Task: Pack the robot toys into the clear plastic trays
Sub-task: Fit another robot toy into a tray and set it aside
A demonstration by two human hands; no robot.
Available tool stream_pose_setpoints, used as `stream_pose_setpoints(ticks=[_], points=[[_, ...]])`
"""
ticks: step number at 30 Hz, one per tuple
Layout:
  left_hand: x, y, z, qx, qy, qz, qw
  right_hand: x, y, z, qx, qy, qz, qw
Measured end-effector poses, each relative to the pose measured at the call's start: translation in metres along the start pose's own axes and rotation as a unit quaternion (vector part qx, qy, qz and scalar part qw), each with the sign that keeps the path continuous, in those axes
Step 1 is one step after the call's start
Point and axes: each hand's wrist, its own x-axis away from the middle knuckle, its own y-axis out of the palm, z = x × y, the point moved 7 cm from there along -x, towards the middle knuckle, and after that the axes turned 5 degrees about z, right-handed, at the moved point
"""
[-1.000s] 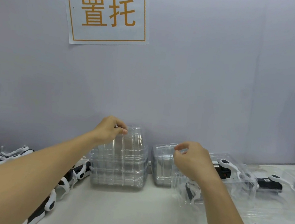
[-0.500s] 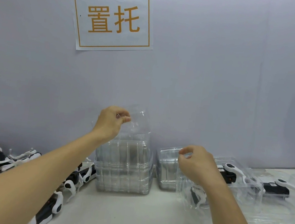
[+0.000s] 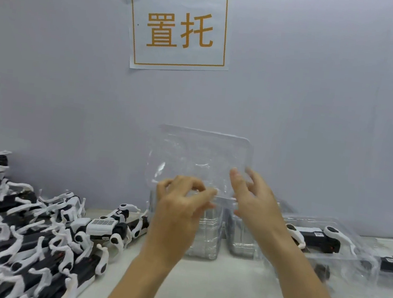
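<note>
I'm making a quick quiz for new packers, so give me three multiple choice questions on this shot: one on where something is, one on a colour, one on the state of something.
1. Where does the pile of loose robot toys lie?
A. on the person's left side of the table
B. on the far right
C. stacked on the trays

2. What colour are the characters on the paper sign on the wall?
A. blue
B. orange
C. green

3. What is happening with the clear plastic tray?
A. it lies flat on the table
B. it is held up in the air
C. it holds a toy

Answers:
1 A, the black-and-white heap fills the left of the view.
2 B, the characters and their frame are orange.
3 B, the left hand pinches its lower edge above the stack of trays, while the right hand reaches its right side, and it is empty.
</note>
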Motion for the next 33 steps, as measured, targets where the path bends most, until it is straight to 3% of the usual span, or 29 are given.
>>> stream_pose_setpoints(ticks=[4, 7, 12, 14, 18, 21, 26, 29, 33], points=[[0.0, 0.007, 0.007, -0.005, 0.028, -0.066, 0.997, 0.001, 0.002, 0.005, 0.005, -0.014, 0.045, 0.999], [-0.005, 0.001, -0.009, 0.075, -0.044, -0.093, 0.992, -0.002, -0.005, 0.01, -0.011, -0.008, 0.068, 0.998], [-0.013, -0.038, -0.049, 0.053, -0.195, 0.061, 0.978, -0.003, -0.005, 0.013, 0.027, 0.016, 0.039, 0.999], [-0.007, -0.038, -0.074, 0.117, -0.32, 0.032, 0.94, -0.002, -0.001, 0.016, 0.055, 0.033, 0.0, 0.998], [0.019, -0.023, -0.108, 0.264, -0.533, -0.075, 0.8, 0.007, 0.013, 0.018, 0.127, 0.073, -0.129, 0.981], [0.035, -0.021, -0.122, 0.233, -0.578, -0.146, 0.769, 0.016, 0.014, 0.025, 0.157, 0.122, -0.203, 0.959], [0.07, -0.012, -0.124, 0.203, -0.577, -0.327, 0.721, 0.024, 0.012, 0.047, 0.304, 0.172, -0.274, 0.896], [0.08, -0.014, -0.133, 0.161, -0.574, -0.351, 0.723, 0.023, 0.012, 0.056, 0.33, 0.187, -0.285, 0.881], [0.074, -0.034, -0.164, -0.029, -0.509, -0.259, 0.821, 0.032, 0.011, 0.07, 0.395, 0.224, -0.321, 0.831]])
